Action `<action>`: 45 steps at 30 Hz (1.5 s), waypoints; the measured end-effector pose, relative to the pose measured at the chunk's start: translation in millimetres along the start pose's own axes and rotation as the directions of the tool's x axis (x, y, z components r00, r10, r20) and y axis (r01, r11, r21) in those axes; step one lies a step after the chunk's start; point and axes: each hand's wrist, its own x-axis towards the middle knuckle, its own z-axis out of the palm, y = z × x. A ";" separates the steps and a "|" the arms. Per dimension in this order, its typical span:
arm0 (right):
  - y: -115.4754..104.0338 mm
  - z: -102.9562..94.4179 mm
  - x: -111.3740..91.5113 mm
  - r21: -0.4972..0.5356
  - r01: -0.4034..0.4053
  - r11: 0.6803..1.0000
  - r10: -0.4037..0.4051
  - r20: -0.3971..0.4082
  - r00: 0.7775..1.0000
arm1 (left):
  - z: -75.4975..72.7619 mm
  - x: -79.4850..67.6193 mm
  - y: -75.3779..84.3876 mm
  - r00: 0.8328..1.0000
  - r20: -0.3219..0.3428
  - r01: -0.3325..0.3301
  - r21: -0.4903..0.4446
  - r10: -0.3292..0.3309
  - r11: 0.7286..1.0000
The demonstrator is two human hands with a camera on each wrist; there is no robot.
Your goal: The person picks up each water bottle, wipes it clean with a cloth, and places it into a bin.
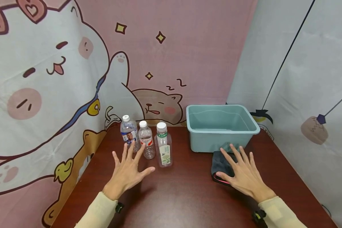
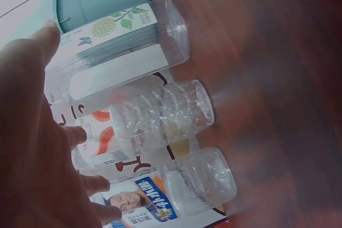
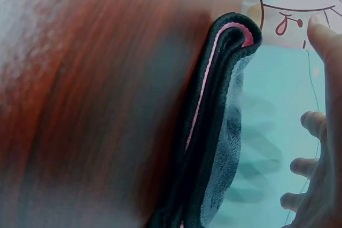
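Printed backdrop (image 1: 171, 57) with cartoon animals on pink and pale grounds, rising behind a reddish-brown table (image 1: 182, 202) with a glossy top. Toward the table's far right side stands a blue-green tub (image 1: 219, 142), upright and open at the top. Two cream sleeves (image 1: 98, 212) enter from the near edge. The left hand (image 1: 128, 172) and the right hand (image 1: 245, 175) are well apart, palms down, with digits extended and fanned; both are released and grasp nothing. The left hand is nearest to three transparent, white-capped bottles, all upright in a row left of the tub: a right bottle (image 1: 163, 147) with a pale label bearing a leafy print, a left bottle (image 1: 128, 129) with a blue label showing a portrait, and a slimmer middle bottle (image 1: 147, 139) with a red-and-white label. In the head view the left fingers overlap the left and middle bottles; contact cannot be told. A folded dark grey cloth (image 1: 218, 166), edged in black with a pink line, lies on the table just in front of the tub, partly hidden by the right hand. Dark wrist bands (image 1: 119, 207) are the smallest items.
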 end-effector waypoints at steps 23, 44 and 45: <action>-4.7 -5.0 10.2 0.016 0.041 0.999 -0.042 0.019 0.999 | -34.4 21.7 26.8 0.954 -0.286 -0.123 -0.093 0.092 0.988; -2.0 -12.7 26.5 -0.018 0.106 0.994 -0.103 0.103 0.989 | -46.5 68.5 70.9 0.871 -0.424 -0.348 -0.174 0.249 0.921; -1.3 -12.0 27.3 -0.016 0.105 0.994 -0.102 0.113 0.988 | -47.1 69.8 72.7 0.872 -0.421 -0.352 -0.185 0.250 0.917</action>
